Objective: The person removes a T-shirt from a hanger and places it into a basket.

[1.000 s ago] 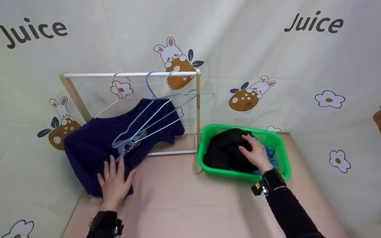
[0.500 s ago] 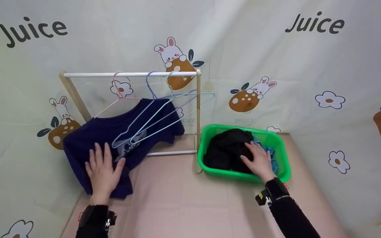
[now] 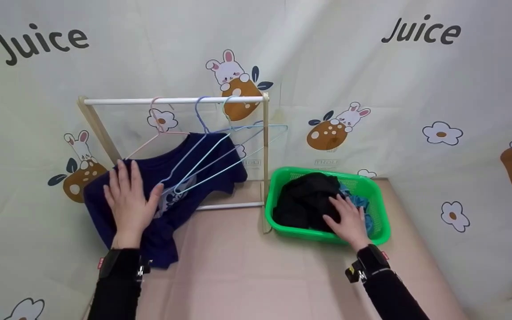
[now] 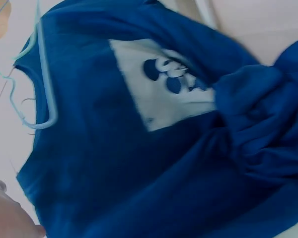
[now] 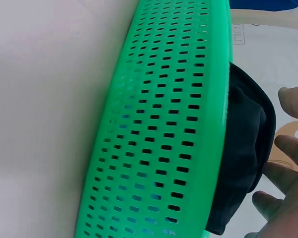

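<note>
A navy T-shirt (image 3: 149, 173) with a pale cartoon print (image 4: 164, 82) hangs from a pink hanger (image 3: 142, 146) on the small rack. Fingers spread, my left hand (image 3: 127, 202) is over the shirt's left shoulder, near the hanger's end; in the left wrist view only part of it shows at the lower left corner. My right hand (image 3: 349, 222) hovers over the green basket (image 3: 387, 218), fingers loosely bent and apart. Close to its fingertips lies a black garment (image 3: 305, 200), with a gap between them in the right wrist view. Some blue cloth (image 3: 360, 202) shows beside it.
The rack's white top bar (image 3: 127, 102) also carries a blue hanger (image 3: 200, 116) and a light green-blue hanger (image 3: 229, 113), both bare and overlapping the shirt's front. A wooden post (image 3: 266, 146) stands between shirt and basket. A printed curtain (image 3: 394, 89) closes off the back.
My left hand has moved up and a little left across the shirt, from its lower part to the shoulder. The right hand has shifted slightly down and right over the basket.
</note>
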A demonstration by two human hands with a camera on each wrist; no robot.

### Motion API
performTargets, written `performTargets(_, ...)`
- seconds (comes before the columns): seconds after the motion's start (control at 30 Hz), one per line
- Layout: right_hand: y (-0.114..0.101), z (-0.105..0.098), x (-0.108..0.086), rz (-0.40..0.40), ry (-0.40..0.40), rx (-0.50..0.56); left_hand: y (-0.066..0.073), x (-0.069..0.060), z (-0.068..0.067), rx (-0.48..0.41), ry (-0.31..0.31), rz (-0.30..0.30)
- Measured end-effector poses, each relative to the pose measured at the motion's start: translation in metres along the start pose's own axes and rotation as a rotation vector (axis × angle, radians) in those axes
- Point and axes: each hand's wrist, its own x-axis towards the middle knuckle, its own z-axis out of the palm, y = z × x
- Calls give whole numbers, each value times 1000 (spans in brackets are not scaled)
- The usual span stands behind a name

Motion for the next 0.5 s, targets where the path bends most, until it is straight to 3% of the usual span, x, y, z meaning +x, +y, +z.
performTargets(0.23, 0, 1, -7, -2, 10, -3, 9, 30, -9, 21, -64, 16)
performTargets(0.5, 2, 2, -9, -11, 37, 0, 18, 54, -17, 14, -178, 4)
